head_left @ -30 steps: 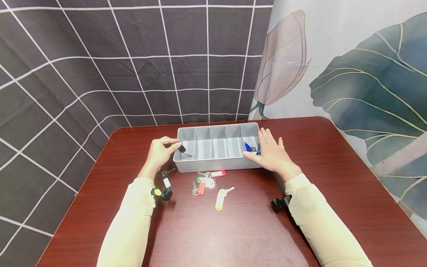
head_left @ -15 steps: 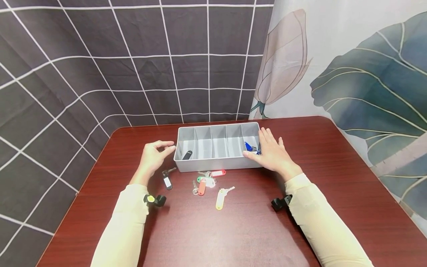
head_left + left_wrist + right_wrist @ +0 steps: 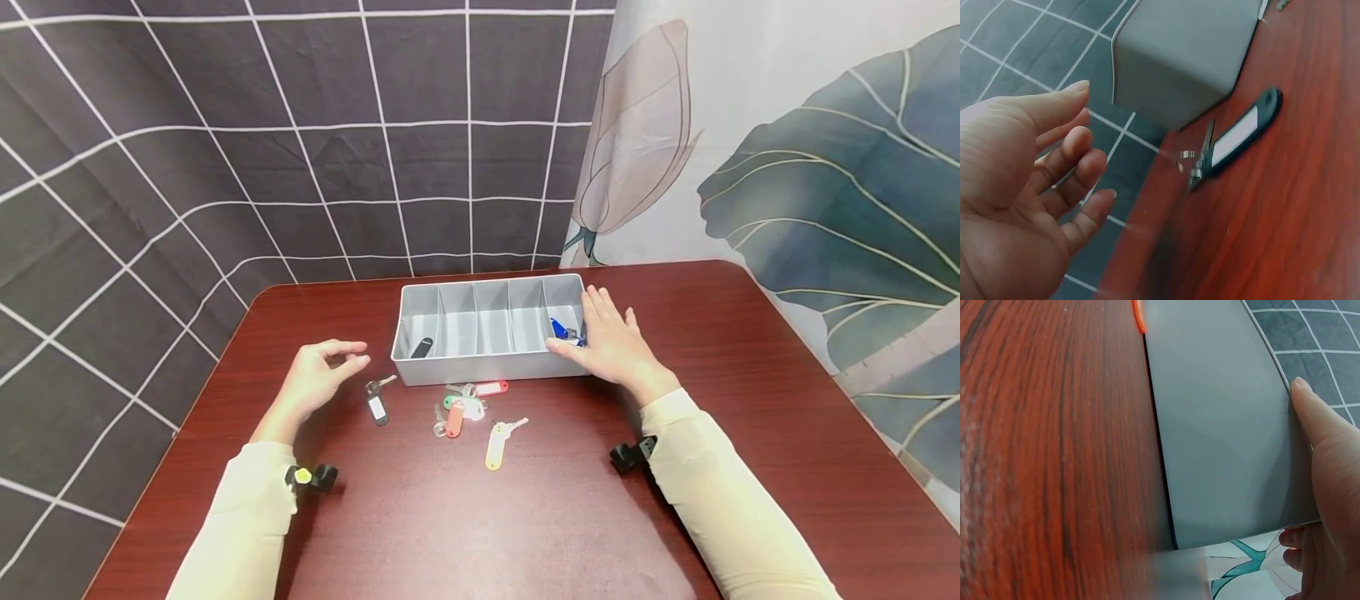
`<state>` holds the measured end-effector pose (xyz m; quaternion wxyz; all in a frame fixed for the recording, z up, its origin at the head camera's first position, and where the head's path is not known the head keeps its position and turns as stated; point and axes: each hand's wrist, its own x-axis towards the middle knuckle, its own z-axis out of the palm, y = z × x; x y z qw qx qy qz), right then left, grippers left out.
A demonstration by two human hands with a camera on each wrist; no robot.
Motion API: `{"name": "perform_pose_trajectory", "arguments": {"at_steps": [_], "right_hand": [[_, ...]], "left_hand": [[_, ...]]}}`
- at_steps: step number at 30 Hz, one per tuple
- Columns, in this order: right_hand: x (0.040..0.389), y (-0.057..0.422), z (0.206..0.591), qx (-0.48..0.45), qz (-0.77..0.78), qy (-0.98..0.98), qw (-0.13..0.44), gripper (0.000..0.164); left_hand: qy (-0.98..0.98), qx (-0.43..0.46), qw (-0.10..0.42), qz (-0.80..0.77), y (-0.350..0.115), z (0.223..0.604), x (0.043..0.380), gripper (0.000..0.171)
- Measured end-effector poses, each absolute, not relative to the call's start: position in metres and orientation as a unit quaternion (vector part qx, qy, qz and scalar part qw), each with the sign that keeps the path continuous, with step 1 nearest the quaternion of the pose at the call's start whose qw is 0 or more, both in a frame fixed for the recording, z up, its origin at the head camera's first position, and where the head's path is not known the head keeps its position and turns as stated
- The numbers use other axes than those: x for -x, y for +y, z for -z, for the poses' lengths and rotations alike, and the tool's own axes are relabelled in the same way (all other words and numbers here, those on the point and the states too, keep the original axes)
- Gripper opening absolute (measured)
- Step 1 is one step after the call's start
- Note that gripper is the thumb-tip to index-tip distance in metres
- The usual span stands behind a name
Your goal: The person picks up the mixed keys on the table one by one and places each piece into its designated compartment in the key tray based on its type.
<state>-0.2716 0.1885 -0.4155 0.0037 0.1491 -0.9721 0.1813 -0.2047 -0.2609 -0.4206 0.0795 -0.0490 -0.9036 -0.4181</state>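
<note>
My left hand (image 3: 318, 379) hovers over the table left of the grey divided box (image 3: 487, 367), its fingers loosely bent with nothing between them. Just right of it lies a key with a black tag (image 3: 377, 408), also seen in the left wrist view as a black tag with a white label (image 3: 1235, 142). Another black tag (image 3: 422, 347) lies in the box's leftmost compartment. My right hand (image 3: 618, 346) rests against the box's right end, fingers extended, thumb on the front rim. Blue tags (image 3: 558, 328) lie in the rightmost compartment, partly hidden by that hand.
In front of the box lie keys with a red tag (image 3: 492, 388), a green tag (image 3: 451, 402), an orange-red tag (image 3: 454, 420) and a yellow tag (image 3: 495, 448). A dark tiled-pattern cloth (image 3: 427, 167) hangs behind the table (image 3: 570, 525).
My left hand has let go of a black tag, which now lies in the leftmost compartment. The hand has drawn back left and toward me. My right hand has stayed put.
</note>
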Motion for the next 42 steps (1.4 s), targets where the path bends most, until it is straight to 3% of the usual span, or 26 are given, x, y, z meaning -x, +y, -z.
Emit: {"name": "perform_pose_trajectory", "arguments": {"at_steps": [15,42], "right_hand": [[0.272,0.188,0.416,-0.146,-0.185,-0.972,0.001,0.120],[0.272,0.187,0.416,-0.140,-0.185,-0.973,-0.002,0.118]], "left_hand": [[-0.918,0.101,0.039,0.380,-0.280,0.443,0.190,0.038],[-0.924,0.186,0.019,0.334,-0.274,0.451,0.192,0.050]]}}
